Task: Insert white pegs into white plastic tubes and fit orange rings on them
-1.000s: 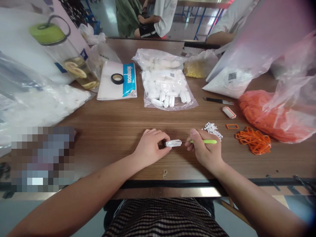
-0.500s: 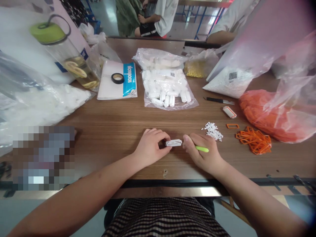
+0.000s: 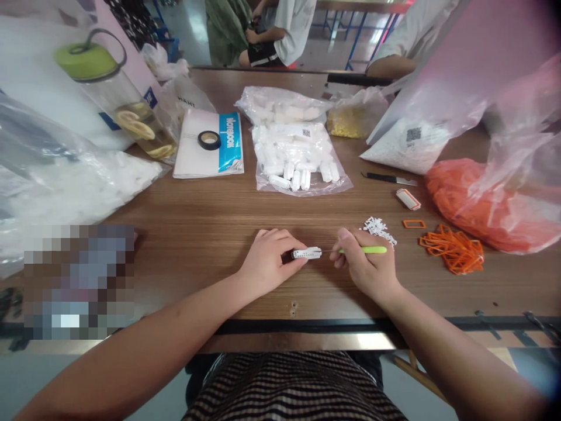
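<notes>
Left hand (image 3: 266, 257): grip pinches the small oblong white plastic block (image 3: 312, 253) over the brown wood-grain table (image 3: 197, 228). Right hand (image 3: 369, 266): grip holds the thin-shafted, lime-green-handled tool (image 3: 373, 250), directed at the block.

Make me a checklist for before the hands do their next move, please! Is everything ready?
1. White piece gripped: ok, between the left hand's thumb and fingers.
2. Green-handled tool held: ok, in the right hand.
3. Tool's tip touching the white piece: cannot tell, too small.
4. Pile of small white parts fully in view: not ok, the right hand seems to cover its near edge.
5. Knife away from both hands: ok, farther back on the table.
</notes>
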`<state>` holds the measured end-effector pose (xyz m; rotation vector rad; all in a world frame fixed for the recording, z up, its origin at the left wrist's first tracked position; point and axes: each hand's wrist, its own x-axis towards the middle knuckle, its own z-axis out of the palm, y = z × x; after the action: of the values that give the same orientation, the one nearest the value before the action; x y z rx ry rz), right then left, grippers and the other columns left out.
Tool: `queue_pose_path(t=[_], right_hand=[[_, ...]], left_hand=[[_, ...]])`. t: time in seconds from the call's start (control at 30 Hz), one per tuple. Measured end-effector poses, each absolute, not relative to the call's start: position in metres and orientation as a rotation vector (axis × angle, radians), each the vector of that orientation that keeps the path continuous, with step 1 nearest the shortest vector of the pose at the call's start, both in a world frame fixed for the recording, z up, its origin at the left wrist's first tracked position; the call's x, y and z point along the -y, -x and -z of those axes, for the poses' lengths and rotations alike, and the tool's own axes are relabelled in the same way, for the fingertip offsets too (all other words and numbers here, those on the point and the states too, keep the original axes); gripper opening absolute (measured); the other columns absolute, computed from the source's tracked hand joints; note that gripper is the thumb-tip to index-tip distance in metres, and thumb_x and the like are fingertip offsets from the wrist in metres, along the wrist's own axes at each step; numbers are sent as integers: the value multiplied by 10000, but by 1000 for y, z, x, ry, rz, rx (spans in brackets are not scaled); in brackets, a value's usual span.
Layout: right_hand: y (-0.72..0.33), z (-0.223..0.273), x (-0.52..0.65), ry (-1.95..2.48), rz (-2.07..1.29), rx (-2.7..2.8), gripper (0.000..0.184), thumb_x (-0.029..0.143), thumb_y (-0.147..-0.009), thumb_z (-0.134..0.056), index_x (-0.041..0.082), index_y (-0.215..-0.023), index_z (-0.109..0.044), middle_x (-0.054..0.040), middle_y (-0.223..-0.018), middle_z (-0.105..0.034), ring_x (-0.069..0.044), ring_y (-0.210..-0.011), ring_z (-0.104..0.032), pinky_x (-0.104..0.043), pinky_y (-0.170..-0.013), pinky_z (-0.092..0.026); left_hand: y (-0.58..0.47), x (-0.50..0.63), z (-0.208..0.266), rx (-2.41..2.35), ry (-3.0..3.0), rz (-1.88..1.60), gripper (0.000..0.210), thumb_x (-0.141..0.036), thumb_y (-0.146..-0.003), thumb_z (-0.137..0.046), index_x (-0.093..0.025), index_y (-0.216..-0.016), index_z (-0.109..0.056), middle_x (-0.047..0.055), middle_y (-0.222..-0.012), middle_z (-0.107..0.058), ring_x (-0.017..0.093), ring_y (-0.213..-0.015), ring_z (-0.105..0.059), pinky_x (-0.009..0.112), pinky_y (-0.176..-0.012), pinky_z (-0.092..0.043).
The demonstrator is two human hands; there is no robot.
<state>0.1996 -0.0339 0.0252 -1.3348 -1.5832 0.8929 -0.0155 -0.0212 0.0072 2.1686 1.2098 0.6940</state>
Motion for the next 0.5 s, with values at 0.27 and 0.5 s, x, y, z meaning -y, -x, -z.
queue_pose_path(t=[0.27, 0.5], right_hand=[[-197, -23, 34, 1302, -920, 1569, 420, 367, -983, -498, 175, -632, -629, -9, -583, -642, -83, -441, -586, -207, -426, -462], [-194, -24, 32, 1354, -905, 1552, 421, 390, -983, -493, 174, -644, -618, -9, -581, -641, -89, -432, -584, -214, -420, -456]], left_hand=[[15, 21, -9, -1214, -2160, -692, 118, -316, -868, -682, -284, -977, -711, -10, -896, -681, 195, -863, -596, 383, -817, -357], [15, 21, -7, -1213, -2158, -702, 123, -310, -863, -687, -283, -980, -711, -13, -896, -678, 193, -868, -597, 381, -817, -356]])
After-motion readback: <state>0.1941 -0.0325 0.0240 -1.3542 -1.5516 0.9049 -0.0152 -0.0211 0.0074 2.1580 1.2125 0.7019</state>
